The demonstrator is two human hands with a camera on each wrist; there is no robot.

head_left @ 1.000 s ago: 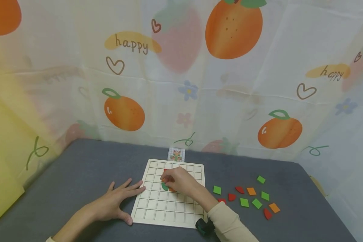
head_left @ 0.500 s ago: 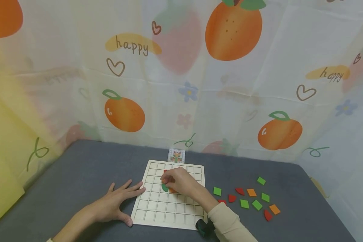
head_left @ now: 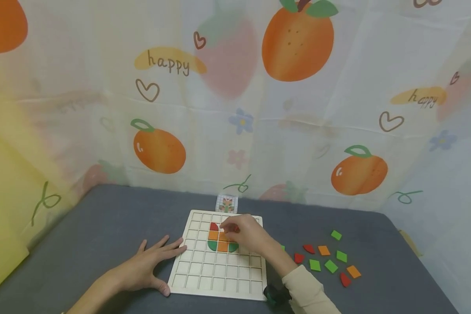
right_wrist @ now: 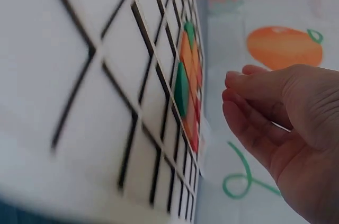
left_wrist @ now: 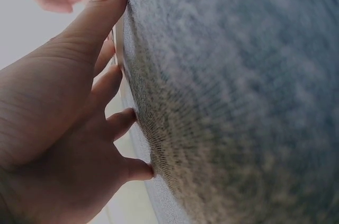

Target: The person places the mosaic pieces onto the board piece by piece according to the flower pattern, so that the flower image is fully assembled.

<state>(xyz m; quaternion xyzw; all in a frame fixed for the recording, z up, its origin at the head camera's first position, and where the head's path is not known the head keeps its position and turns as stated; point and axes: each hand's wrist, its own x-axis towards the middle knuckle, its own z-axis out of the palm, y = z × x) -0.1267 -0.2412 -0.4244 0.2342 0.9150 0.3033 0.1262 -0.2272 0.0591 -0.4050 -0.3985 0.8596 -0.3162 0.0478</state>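
A white gridded board (head_left: 204, 279) lies on the table with several coloured pieces set in its cells. A red piece (head_left: 213, 226) sits above an orange square (head_left: 213, 235), with a green rounded piece (head_left: 212, 245) below. My right hand (head_left: 245, 233) is over these pieces, fingers bent and thumb near the index finger; nothing shows between them in the right wrist view, where the hand (right_wrist: 286, 113) is apart from the board. It partly hides another red piece. My left hand (head_left: 151, 261) is spread flat, fingertips and thumb at the board's left edge.
Loose green squares (head_left: 331, 266), orange squares (head_left: 353, 271) and red rounded pieces (head_left: 345, 279) lie on the table to the right. A small patterned card (head_left: 227, 203) is behind the board. A printed curtain (head_left: 235, 109) stands beyond the grey tabletop (head_left: 141, 218).
My right hand has moved slightly right and lifted off the pieces, uncovering red, orange and green ones on the board. My left hand stays at the edge. The head view has shifted a little.
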